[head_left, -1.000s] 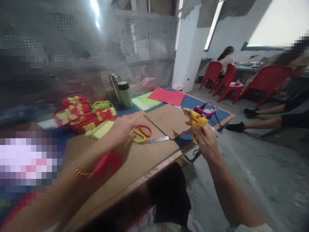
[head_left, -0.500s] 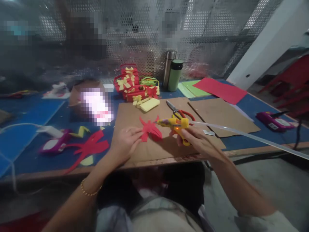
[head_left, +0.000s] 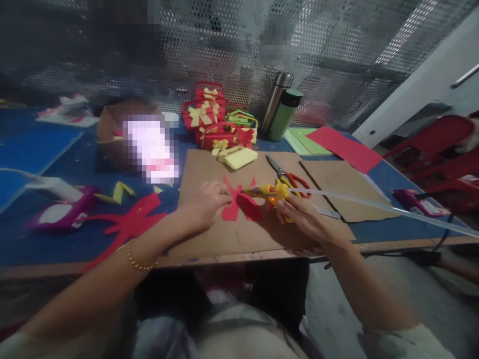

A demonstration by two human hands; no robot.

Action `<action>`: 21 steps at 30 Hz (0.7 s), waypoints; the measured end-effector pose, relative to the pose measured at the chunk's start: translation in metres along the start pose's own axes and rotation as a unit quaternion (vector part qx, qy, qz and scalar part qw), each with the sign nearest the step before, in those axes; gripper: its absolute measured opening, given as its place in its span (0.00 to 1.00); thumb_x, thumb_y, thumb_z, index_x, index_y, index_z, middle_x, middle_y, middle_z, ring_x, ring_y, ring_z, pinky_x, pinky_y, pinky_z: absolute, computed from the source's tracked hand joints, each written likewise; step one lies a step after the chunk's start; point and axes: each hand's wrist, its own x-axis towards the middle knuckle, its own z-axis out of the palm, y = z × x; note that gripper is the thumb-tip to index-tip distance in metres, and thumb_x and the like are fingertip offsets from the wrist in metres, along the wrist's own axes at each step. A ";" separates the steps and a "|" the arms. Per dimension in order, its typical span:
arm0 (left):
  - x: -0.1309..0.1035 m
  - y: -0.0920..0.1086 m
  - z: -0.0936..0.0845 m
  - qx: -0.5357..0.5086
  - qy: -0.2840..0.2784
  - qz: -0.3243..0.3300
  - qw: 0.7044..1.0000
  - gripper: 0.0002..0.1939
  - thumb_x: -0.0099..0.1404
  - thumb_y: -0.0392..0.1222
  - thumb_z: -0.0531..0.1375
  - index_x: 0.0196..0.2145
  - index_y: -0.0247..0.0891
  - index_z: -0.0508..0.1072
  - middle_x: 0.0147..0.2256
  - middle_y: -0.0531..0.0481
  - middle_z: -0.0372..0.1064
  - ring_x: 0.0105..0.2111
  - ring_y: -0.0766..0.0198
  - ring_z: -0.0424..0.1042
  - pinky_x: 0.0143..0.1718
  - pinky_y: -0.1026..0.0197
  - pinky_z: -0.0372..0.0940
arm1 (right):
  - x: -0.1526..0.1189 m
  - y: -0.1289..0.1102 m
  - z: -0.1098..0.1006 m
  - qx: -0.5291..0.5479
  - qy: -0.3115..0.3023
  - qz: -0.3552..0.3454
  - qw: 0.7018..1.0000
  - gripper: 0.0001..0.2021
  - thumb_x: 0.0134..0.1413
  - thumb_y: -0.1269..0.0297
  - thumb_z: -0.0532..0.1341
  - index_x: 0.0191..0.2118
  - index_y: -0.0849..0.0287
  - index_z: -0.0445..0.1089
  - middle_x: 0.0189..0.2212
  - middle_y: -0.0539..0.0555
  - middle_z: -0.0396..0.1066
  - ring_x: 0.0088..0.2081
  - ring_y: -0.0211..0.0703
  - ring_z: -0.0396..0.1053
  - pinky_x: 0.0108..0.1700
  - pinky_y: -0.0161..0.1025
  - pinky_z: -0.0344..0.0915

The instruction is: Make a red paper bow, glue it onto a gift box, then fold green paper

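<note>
My right hand (head_left: pixel 303 215) is closed around the grip of a yellow hot glue gun (head_left: pixel 275 192), which has a small orange light glowing. A long clear glue stick (head_left: pixel 359 202) runs out of its back. The gun's nozzle points left, at the middle of a red bow-shaped cut-out (head_left: pixel 231 209); whether it touches cannot be made out. With its fingers pinched together, my left hand (head_left: pixel 205 205) holds the bow's left edge. The bow lies on a brown cardboard sheet (head_left: pixel 209 242).
Scissors with red and yellow handles (head_left: pixel 290 179), a pale yellow piece (head_left: pixel 239 158) and a metal blade (head_left: pixel 328 213) lie nearby. Behind stand small red baskets with bows (head_left: pixel 204 117) and a green tumbler (head_left: pixel 285 115). Another red cut-out (head_left: pixel 132 222) lies left.
The glue gun's nozzle has come down onto or close to the bow's centre. My left hand stays at the bow's left edge. The whole view has shifted and tilted slightly.
</note>
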 end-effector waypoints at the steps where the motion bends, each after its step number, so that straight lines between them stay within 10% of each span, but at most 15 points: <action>1: -0.001 -0.001 0.002 -0.011 0.010 -0.001 1.000 0.15 0.72 0.35 0.52 0.43 0.38 0.79 0.46 0.43 0.75 0.49 0.54 0.68 0.51 0.50 0.59 | 0.001 0.000 0.001 -0.001 0.001 0.002 1.000 0.31 0.69 0.38 0.47 0.22 0.54 0.64 0.24 0.52 0.68 0.29 0.43 0.65 0.35 0.42 0.62; 21: -0.006 -0.004 0.008 -0.053 0.021 -0.004 0.998 0.15 0.70 0.31 0.53 0.40 0.37 0.81 0.44 0.43 0.72 0.46 0.55 0.67 0.50 0.49 0.62 | 0.003 -0.010 -0.005 -0.055 -0.018 0.021 0.998 0.32 0.68 0.36 0.45 0.22 0.54 0.61 0.23 0.51 0.67 0.27 0.42 0.65 0.34 0.41 0.62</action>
